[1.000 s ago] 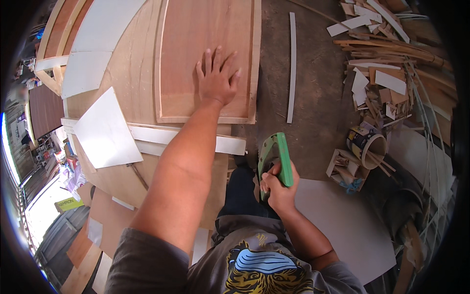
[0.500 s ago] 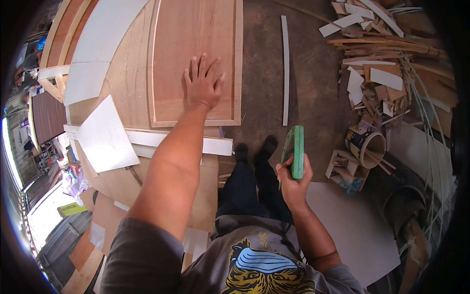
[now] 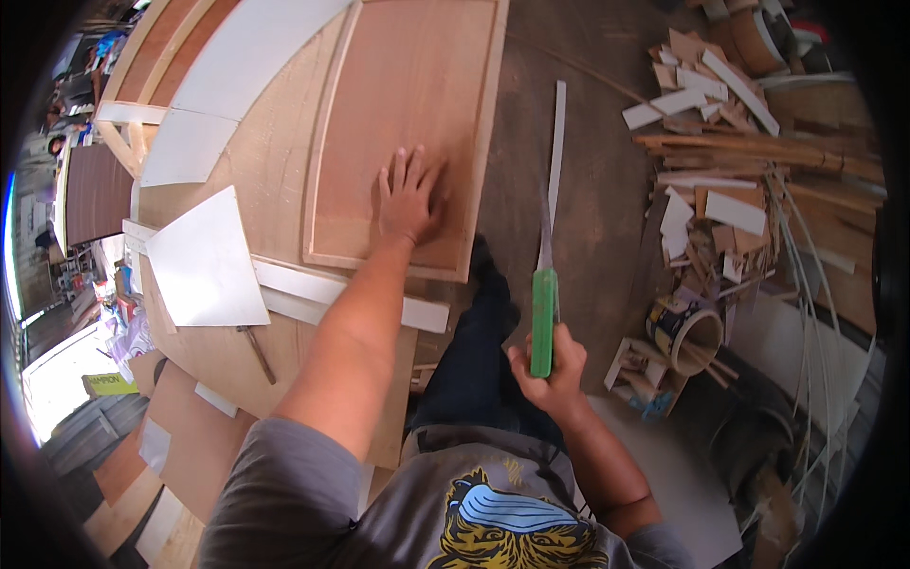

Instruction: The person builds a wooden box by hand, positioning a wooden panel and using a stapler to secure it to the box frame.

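Note:
My left hand [image 3: 408, 209] lies flat with its fingers apart on a reddish-brown wooden panel [image 3: 408, 85] edged with a pale wood frame. The panel rests on a plywood-topped bench. To its right, my right hand [image 3: 559, 370] is wrapped round the green handle of a handsaw [image 3: 542, 322]. The saw's thin blade [image 3: 545, 228] points away from me, seen nearly edge-on over the floor, apart from the panel. Beyond the blade, a narrow white strip [image 3: 558, 123] lies on the floor.
On the bench are a square white board [image 3: 209, 261], a long white-faced strip [image 3: 303, 282] and a thin dark tool [image 3: 258, 356]. Wood scraps [image 3: 697, 95], a tipped bucket [image 3: 692, 332] and a small box of offcuts [image 3: 645, 375] lie at the right. A curved white panel [image 3: 199, 133] stands far left.
The saw has swung so its blade now shows, pointing forward. My left hand stays on the panel. The whole view has turned slightly, and my legs have shifted toward the bench.

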A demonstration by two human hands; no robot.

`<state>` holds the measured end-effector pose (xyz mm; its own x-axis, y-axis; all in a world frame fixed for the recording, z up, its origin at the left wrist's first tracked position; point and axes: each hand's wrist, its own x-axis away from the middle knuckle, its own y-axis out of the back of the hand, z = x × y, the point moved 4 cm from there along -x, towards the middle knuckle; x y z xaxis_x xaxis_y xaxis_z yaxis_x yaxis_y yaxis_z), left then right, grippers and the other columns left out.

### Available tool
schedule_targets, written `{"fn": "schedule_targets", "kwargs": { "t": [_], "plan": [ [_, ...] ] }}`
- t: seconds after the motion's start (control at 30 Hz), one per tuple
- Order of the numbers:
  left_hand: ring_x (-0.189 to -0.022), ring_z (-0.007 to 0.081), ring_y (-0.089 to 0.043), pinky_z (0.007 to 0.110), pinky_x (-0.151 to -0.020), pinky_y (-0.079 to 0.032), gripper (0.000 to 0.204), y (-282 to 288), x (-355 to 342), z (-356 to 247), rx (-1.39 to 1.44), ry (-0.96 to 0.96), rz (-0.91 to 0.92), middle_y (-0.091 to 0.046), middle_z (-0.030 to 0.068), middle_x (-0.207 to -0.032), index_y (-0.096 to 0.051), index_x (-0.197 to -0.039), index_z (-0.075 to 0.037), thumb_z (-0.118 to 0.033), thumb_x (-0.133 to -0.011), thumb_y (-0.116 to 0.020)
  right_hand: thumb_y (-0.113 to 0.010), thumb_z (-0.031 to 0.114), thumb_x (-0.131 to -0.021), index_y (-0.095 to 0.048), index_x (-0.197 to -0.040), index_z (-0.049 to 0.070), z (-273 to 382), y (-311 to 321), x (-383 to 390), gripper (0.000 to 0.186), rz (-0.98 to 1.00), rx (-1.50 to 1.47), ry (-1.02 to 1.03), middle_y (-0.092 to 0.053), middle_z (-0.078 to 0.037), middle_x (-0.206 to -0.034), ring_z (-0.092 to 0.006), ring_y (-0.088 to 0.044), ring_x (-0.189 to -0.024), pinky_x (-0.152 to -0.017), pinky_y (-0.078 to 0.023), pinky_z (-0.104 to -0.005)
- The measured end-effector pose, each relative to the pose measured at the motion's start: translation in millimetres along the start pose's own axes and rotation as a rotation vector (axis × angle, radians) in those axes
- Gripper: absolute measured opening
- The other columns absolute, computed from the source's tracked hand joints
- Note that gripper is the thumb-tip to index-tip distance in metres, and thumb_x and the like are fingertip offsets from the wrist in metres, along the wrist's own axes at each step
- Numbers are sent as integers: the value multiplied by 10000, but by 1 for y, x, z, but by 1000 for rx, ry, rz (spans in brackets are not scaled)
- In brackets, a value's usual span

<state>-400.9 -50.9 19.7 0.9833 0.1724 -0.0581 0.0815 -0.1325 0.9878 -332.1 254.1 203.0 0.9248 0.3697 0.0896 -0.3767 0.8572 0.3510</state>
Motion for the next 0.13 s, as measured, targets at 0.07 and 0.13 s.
{"fn": "schedule_targets", "kwargs": {
  "t": [0.07,0.13],
  "plan": [
    [-1589,374,-229,664,-1231,-193,599,1,3,4,110,22,-25,-311,83,-1711,-466,-1563,-332,-472,-994,-593,-816,179,-874,-548,-866,32,9,2,-24,305,123,100,130,-631,-99,-720,-225,-634,-585,-583,-517,-343],
    [-1597,392,-204,670,-1240,-169,705,0,4,5,121,42,43,-264,80,-1732,-447,-1571,-328,-523,-936,-683,-788,487,-899,-571,-875,43,23,-5,-51,494,410,322,383,-661,-88,-761,-248,-696,-676,-650,-568,-446]
  ]
}}
